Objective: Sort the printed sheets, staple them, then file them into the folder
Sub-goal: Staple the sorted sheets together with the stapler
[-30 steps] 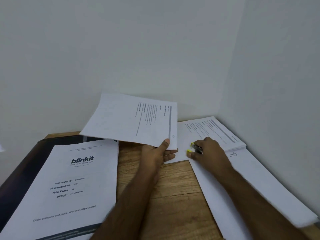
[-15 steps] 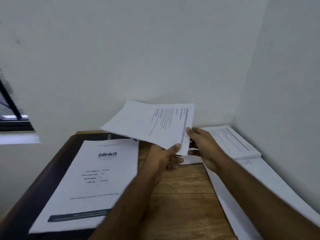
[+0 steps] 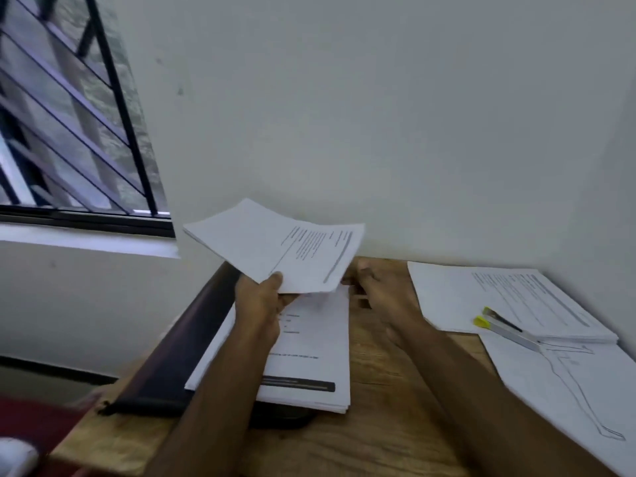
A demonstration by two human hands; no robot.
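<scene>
We note white sheets [image 3: 275, 249] with grey-black print lines held up at 12 o'clock. The stack [image 3: 309, 356] below is white with a dark bar. It lies on a black folder [image 3: 165, 366]. The table [image 3: 378, 425] is light wood grain. At 3 o'clock we see a silver stapler [image 3: 506, 330] with yellow tips and a white page with a line drawing [image 3: 578, 394].
</scene>
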